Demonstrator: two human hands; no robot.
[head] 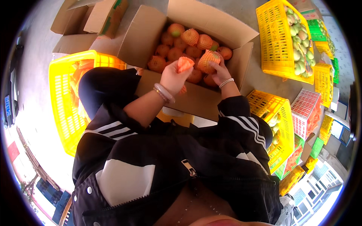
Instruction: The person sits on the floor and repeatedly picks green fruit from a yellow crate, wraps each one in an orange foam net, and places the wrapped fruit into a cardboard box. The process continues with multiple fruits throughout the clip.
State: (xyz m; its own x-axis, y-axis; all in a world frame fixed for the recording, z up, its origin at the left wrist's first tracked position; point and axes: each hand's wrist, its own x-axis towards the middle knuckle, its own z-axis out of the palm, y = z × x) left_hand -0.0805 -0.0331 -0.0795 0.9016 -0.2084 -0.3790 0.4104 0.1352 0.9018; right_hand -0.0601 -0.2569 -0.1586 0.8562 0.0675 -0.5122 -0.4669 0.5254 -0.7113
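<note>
In my left hand (pixel 174 77) is a bunched orange foam net sleeve (pixel 185 64), pinched between thumb and fingers. My right hand (pixel 221 73) grips a fruit in a foam net (pixel 208 62), its greenish skin showing at one end. Both hands are over the near side of an open cardboard box (pixel 181 93), which stands before me with its flaps spread. Inside lie many netted fruits (pixel 193 51), packed closely together. Some show green skin, such as the fruit (pixel 176 29) at the far left.
At my left stands a yellow plastic crate (pixel 63 113) with orange foam nets (pixel 80 76). Another cardboard box (pixel 93 17) sits beyond it. To my right, a tilted-looking yellow crate (pixel 275 42) holds green, mango-like fruit (pixel 301 42). A nearer yellow crate (pixel 287 127) also contains fruit.
</note>
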